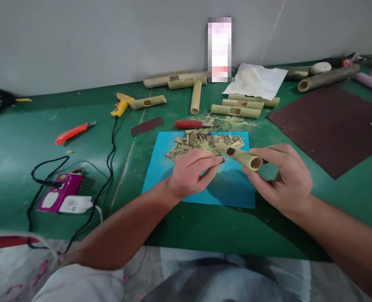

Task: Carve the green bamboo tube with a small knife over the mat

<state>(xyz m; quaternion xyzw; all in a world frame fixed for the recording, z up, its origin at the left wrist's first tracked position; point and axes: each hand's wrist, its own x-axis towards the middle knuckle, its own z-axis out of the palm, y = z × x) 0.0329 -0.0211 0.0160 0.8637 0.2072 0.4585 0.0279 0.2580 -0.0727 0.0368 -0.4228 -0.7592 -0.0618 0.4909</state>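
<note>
Soft grey cloth across the lap; beyond it, a pale-green, hollow bamboo tube held above a flat blue rectangular sheet.
The right hand grips the tube between its fingers near the round open end; the left hand has its fingers pinched on a small dark piece. Rough, curled bamboo chips heap the sheet's far side, a red-handled knife behind them on the green surface.

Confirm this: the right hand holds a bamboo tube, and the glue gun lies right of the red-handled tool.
Wrong side: the head view shows the glue gun left of the red-handled tool. The right hand does hold a bamboo tube.
</note>
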